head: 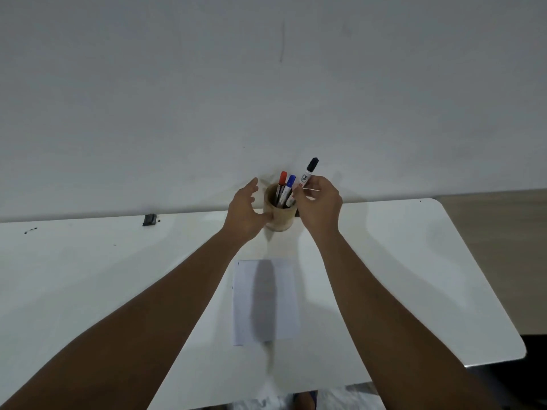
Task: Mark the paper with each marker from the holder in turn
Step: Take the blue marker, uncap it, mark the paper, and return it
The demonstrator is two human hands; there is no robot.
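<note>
A round wooden holder [280,218] stands at the far edge of the white table, against the wall. A red-capped marker [282,181] and a blue-capped marker [289,184] stick up out of it. My right hand [319,206] grips a black-capped marker [309,171] by its barrel, cap up, with its lower end at the holder's right rim. My left hand [246,209] is open with fingers spread, its thumb side against the holder's left wall. A white sheet of paper [265,301] lies flat on the table nearer to me, between my forearms.
The white table [414,261] ends in a rounded corner at the right and a near edge at the bottom. A small dark object [149,219] sits at the table's back left by the wall. A plain white wall [266,84] rises behind the holder.
</note>
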